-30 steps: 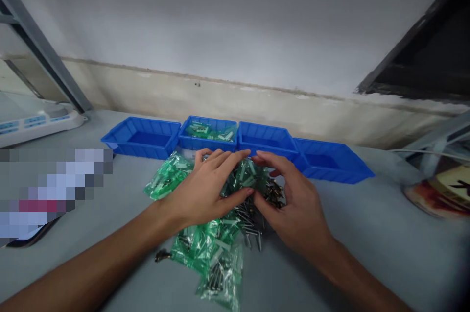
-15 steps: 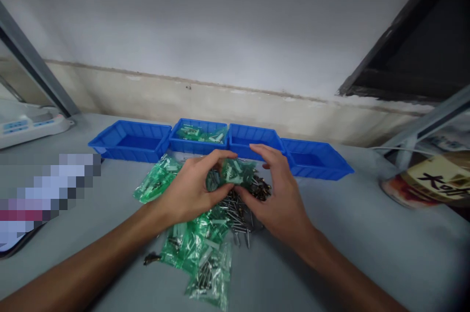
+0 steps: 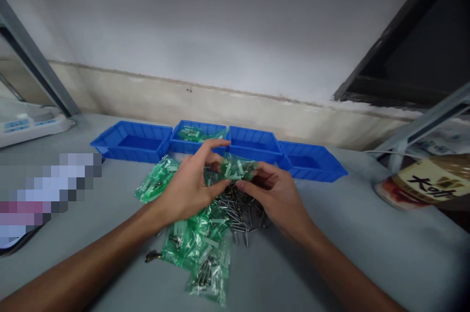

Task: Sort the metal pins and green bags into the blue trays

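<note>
My left hand [image 3: 189,187] and my right hand [image 3: 277,194] both pinch one small green plastic bag of screws [image 3: 237,169], held just above a heap on the grey table. Under the hands lies a pile of loose metal screws [image 3: 237,211]. More green bags of screws [image 3: 200,248] lie in front of the pile, and another green bag [image 3: 156,180] lies to the left of my left hand. Behind the heap stands a row of blue bins; the second blue bin [image 3: 196,136] holds several green bags.
The left blue bin [image 3: 130,141], the third blue bin [image 3: 253,143] and the right blue bin [image 3: 312,161] show no contents. A white scale [image 3: 29,123] sits at the far left, a round printed container [image 3: 422,182] at the right, and the wall runs just behind the bins.
Both hands closed in over the heap and lifted one green bag out of it; they now hold it between them above the loose screws.
</note>
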A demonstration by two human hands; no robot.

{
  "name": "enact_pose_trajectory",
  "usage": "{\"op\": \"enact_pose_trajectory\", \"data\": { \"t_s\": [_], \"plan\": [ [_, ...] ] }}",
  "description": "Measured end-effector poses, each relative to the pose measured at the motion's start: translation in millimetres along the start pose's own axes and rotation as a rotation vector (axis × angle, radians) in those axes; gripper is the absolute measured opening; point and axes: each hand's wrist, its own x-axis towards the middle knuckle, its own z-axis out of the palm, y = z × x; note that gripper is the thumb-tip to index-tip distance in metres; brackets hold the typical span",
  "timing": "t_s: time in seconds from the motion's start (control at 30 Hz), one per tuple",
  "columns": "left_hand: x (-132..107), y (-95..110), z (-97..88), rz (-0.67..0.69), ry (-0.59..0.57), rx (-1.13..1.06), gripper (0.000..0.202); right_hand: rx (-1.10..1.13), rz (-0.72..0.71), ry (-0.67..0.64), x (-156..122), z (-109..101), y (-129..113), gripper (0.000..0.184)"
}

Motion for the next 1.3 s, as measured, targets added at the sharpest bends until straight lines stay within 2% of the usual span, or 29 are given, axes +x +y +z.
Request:
{"op": "enact_pose_trajectory", "data": {
  "t_s": [0.07, 0.13, 0.23, 0.37, 0.53, 0.67, 0.73, 0.83, 0.93, 1.0, 1.07, 1.17, 1.3],
  "plan": [
    [1, -1, 0.7, -0.001, -0.009, -0.039, 0.050, -0.009, -0.001, 0.021, 0, 0, 0, 0.016],
    [1, -1, 1.4, 0.018, -0.039, -0.051, 0.030, -0.026, -0.039, 0.050, -1, 0, 0, 0.013],
    [3, -1, 1.6, 0.096, -0.091, -0.091, 0.010, -0.072, -0.180, 0.117, 0, 0, 1, 0.014],
    [3, 1, -0.7, 0.117, -0.144, -0.202, 0.020, -0.150, -0.334, 0.196, 1, -1, 1, 0.017],
    [4, 2, -1.8, -0.006, -0.178, -0.277, 0.031, -0.240, -0.441, 0.258, -2, 2, 2, 0.023],
    [5, 0, -0.1, -0.109, -0.199, -0.372, 0.030, -0.316, -0.451, 0.263, -4, 3, 2, 0.025],
    [8, -3, -1.0, -0.126, -0.126, -0.382, 0.028, -0.356, -0.425, 0.230, -4, 2, 1, 0.027],
    [14, -10, -7.2, -0.133, 0.076, -0.309, 0.026, -0.422, -0.398, 0.171, -3, 2, 0, 0.023],
    [21, -18, -17.8, -0.125, 0.303, -0.188, 0.025, -0.499, -0.442, 0.110, -6, 6, -3, 0.021],
    [23, -25, -24.7, -0.084, 0.400, -0.051, 0.025, -0.542, -0.486, 0.024, -10, 11, -6, 0.018],
    [25, -32, -30.2, -0.036, 0.448, 0.090, 0.025, -0.570, -0.511, -0.109, -14, 16, -8, 0.013],
    [26, -45, -35.5, -0.018, 0.458, 0.263, 0.027, -0.618, -0.510, -0.279, -19, 20, -9, 0.008],
    [26, -54, -38.0, -0.050, 0.407, 0.570, 0.032, -0.716, -0.445, -0.326, -21, 19, -9, 0.023]
  ]
}}
